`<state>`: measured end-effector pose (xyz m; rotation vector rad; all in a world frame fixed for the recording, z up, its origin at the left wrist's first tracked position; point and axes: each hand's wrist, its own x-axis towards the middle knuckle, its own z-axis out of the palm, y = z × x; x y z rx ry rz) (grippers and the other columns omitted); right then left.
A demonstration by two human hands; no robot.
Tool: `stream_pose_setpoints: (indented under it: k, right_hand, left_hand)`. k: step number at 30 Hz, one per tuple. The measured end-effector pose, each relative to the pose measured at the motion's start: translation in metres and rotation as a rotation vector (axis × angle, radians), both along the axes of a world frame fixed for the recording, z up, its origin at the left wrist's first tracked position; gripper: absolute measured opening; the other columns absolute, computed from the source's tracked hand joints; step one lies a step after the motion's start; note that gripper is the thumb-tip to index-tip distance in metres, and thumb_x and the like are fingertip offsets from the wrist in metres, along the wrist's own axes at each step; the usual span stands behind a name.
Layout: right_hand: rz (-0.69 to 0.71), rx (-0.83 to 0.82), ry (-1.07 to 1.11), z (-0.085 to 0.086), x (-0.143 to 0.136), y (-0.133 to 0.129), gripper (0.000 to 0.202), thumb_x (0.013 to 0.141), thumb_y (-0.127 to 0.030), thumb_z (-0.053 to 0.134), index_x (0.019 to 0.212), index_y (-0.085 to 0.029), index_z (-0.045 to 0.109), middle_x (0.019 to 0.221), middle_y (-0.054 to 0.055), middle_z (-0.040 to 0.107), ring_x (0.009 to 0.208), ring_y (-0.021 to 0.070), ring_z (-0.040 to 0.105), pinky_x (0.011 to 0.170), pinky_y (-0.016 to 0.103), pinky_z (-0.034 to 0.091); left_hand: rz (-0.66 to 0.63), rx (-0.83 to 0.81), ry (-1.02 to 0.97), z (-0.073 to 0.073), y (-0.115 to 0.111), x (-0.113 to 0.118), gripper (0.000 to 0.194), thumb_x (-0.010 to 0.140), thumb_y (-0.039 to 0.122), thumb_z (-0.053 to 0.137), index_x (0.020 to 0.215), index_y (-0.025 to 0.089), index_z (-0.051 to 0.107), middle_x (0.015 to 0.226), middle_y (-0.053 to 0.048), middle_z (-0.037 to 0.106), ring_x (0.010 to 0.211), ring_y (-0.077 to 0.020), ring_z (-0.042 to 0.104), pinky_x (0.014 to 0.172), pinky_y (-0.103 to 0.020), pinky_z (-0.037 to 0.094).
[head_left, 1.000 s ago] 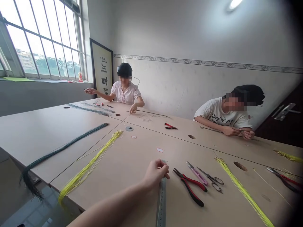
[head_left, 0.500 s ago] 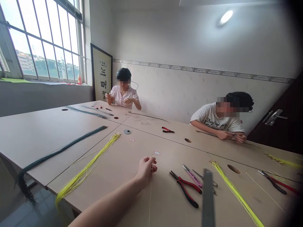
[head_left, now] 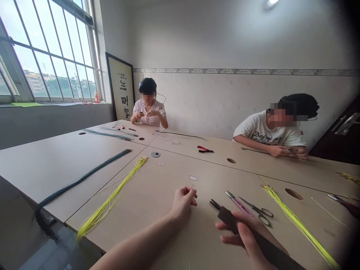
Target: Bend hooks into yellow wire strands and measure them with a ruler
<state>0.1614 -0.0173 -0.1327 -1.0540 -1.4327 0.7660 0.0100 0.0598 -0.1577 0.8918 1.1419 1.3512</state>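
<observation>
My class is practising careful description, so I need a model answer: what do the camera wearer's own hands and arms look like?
The left hand is ungloved, with no ring or watch visible; its slim forearm shows no sleeve. The right hand is ungloved too, but slightly blurred, so small details cannot be told.

my right hand (head_left: 251, 243) blurred, ruler (head_left: 271, 247) in it blurred and cut off at bottom, pliers' (head_left: 216, 204) handles hidden behind, thread (head_left: 193, 186) in my left hand (head_left: 183, 202) too thin to trace, items in 2 co-workers' hands (head_left: 152, 113) (head_left: 281, 151) too small to tell
</observation>
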Motion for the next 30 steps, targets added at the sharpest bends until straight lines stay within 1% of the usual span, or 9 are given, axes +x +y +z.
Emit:
stream_pose_setpoints:
  k: [3, 5, 9, 12, 16, 20, 23, 28, 30]
  right_hand:
    - [0.136, -0.016, 0.053, -0.004, -0.009, 0.036, 0.027, 0.08, -0.044, 0.058, 0.089, -0.018, 0.056, 0.076, 0.007, 0.069, 0.069, 0.0218, 0.07, 0.059, 0.033, 0.062]
    - [0.159, -0.099, 0.114, -0.012, -0.011, 0.047, 0.026, 0.078, -0.042, 0.062, 0.083, -0.019, 0.05, 0.072, 0.004, 0.069, 0.069, 0.0209, 0.07, 0.06, 0.032, 0.061]
    - [0.175, -0.308, 0.229, -0.026, -0.008, 0.046, 0.032, 0.075, -0.042, 0.066, 0.077, -0.02, 0.043, 0.065, 0.002, 0.069, 0.065, 0.0196, 0.069, 0.061, 0.032, 0.06]
    - [0.226, -0.393, 0.258, -0.026, -0.006, 0.045, 0.03, 0.077, -0.042, 0.064, 0.076, -0.019, 0.045, 0.065, 0.002, 0.068, 0.065, 0.0186, 0.069, 0.058, 0.031, 0.059]
    - [0.233, -0.375, 0.213, -0.025, -0.001, 0.052, 0.027, 0.078, -0.043, 0.062, 0.072, -0.02, 0.049, 0.067, -0.001, 0.06, 0.065, 0.0152, 0.065, 0.058, 0.028, 0.058]
    - [0.253, -0.38, 0.192, -0.028, 0.008, 0.055, 0.024, 0.081, -0.039, 0.06, 0.07, -0.021, 0.048, 0.066, -0.003, 0.057, 0.063, 0.0124, 0.059, 0.062, 0.026, 0.053]
    - [0.252, -0.337, 0.162, -0.031, 0.013, 0.053, 0.023, 0.083, -0.036, 0.058, 0.07, -0.022, 0.046, 0.067, -0.003, 0.058, 0.063, 0.0113, 0.053, 0.061, 0.025, 0.046]
    - [0.376, -0.325, 0.269, -0.03, 0.012, 0.049, 0.014, 0.085, -0.028, 0.057, 0.076, -0.023, 0.048, 0.072, -0.002, 0.062, 0.074, 0.0136, 0.059, 0.072, 0.03, 0.048]
    - [0.355, -0.295, 0.273, -0.03, 0.012, 0.049, 0.009, 0.083, -0.027, 0.06, 0.078, -0.024, 0.053, 0.072, -0.003, 0.062, 0.071, 0.0125, 0.06, 0.069, 0.028, 0.049]
  left_hand:
    - [-0.007, 0.024, 0.033, -0.001, -0.002, 0.002, 0.022, 0.086, 0.027, 0.055, 0.069, 0.012, 0.054, 0.063, 0.004, 0.053, 0.052, -0.0076, 0.048, 0.054, -0.023, 0.044]
    - [-0.007, 0.03, 0.044, -0.004, -0.003, 0.003, 0.023, 0.085, 0.027, 0.056, 0.067, 0.013, 0.053, 0.061, 0.005, 0.051, 0.05, -0.0075, 0.046, 0.054, -0.023, 0.042]
    - [-0.02, 0.026, 0.032, -0.009, -0.001, 0.004, 0.022, 0.082, 0.028, 0.057, 0.066, 0.014, 0.051, 0.054, 0.006, 0.046, 0.047, -0.0074, 0.041, 0.052, -0.021, 0.035]
    - [-0.062, -0.007, 0.011, -0.01, -0.002, 0.005, 0.024, 0.076, 0.035, 0.062, 0.066, 0.016, 0.053, 0.052, 0.006, 0.046, 0.048, -0.0072, 0.04, 0.05, -0.02, 0.031]
    - [-0.165, -0.08, -0.025, -0.004, -0.009, 0.006, 0.026, 0.073, 0.04, 0.064, 0.066, 0.017, 0.056, 0.053, 0.004, 0.048, 0.05, -0.0083, 0.041, 0.05, -0.02, 0.031]
    - [-0.201, -0.177, -0.038, 0.004, -0.013, 0.004, 0.023, 0.077, 0.033, 0.06, 0.063, 0.016, 0.054, 0.047, 0.004, 0.047, 0.051, -0.0076, 0.039, 0.051, -0.018, 0.03]
    - [-0.202, -0.218, -0.021, 0.006, -0.012, 0.002, 0.02, 0.078, 0.028, 0.059, 0.062, 0.016, 0.055, 0.051, 0.004, 0.051, 0.053, -0.0071, 0.041, 0.055, -0.018, 0.033]
    - [-0.27, -0.208, 0.039, 0.007, -0.014, 0.001, 0.021, 0.079, 0.029, 0.058, 0.062, 0.017, 0.055, 0.047, 0.005, 0.049, 0.052, -0.0069, 0.043, 0.053, -0.017, 0.033]
    - [-0.286, -0.197, 0.045, 0.008, -0.014, 0.001, 0.02, 0.079, 0.028, 0.059, 0.062, 0.017, 0.055, 0.047, 0.006, 0.049, 0.049, -0.0058, 0.042, 0.05, -0.017, 0.031]
